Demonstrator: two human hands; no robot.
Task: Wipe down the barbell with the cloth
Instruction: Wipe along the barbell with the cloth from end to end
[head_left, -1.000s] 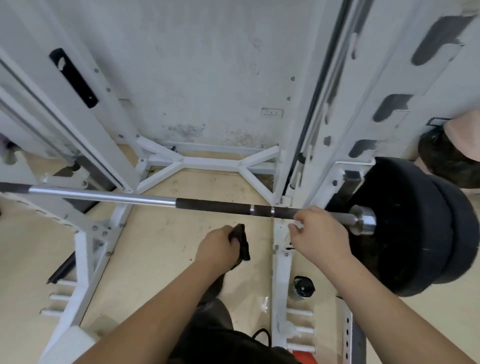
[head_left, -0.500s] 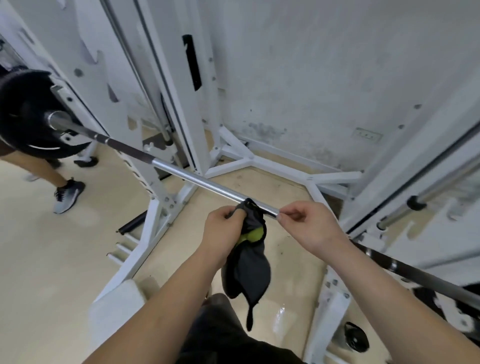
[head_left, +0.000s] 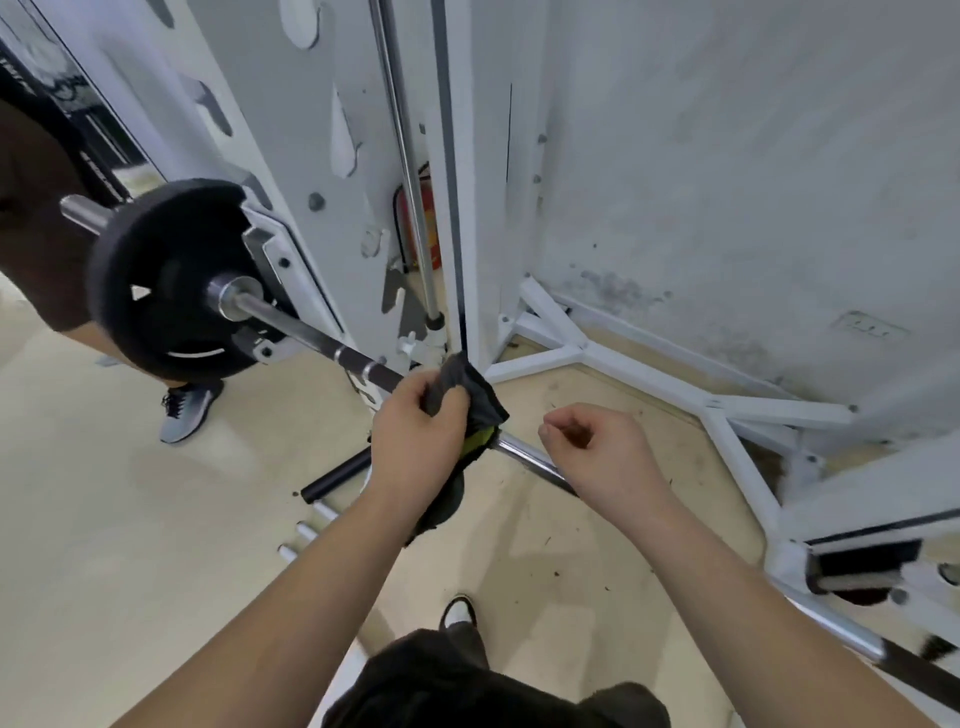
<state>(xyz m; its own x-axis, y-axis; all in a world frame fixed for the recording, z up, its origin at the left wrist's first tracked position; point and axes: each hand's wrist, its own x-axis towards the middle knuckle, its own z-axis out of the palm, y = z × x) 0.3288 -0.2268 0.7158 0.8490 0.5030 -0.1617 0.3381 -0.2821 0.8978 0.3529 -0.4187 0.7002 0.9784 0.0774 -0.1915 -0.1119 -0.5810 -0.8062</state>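
The barbell (head_left: 524, 453) runs diagonally from upper left to lower right, resting in the white rack, with a black weight plate (head_left: 161, 280) on its left end. My left hand (head_left: 415, 441) grips a dark grey cloth (head_left: 467, 395) with a yellow-green patch, wrapped over the bar at the end of its dark knurled part. My right hand (head_left: 597, 457) hovers just right of the cloth, above the chrome part of the bar, with fingers loosely curled and nothing in them. It does not seem to touch the bar.
The white rack upright (head_left: 457, 182) and its floor braces (head_left: 587, 358) stand behind the bar, against a grey wall. Another person's leg and grey shoe (head_left: 187, 410) are at the left, beside the plate. Short storage pegs (head_left: 311, 525) stick out low by my left forearm. My shoe (head_left: 457, 613) is below.
My view has swung left along the bar, and the left plate is now close. My left hand has slid the cloth left onto the bar. My right hand has let go of the bar.
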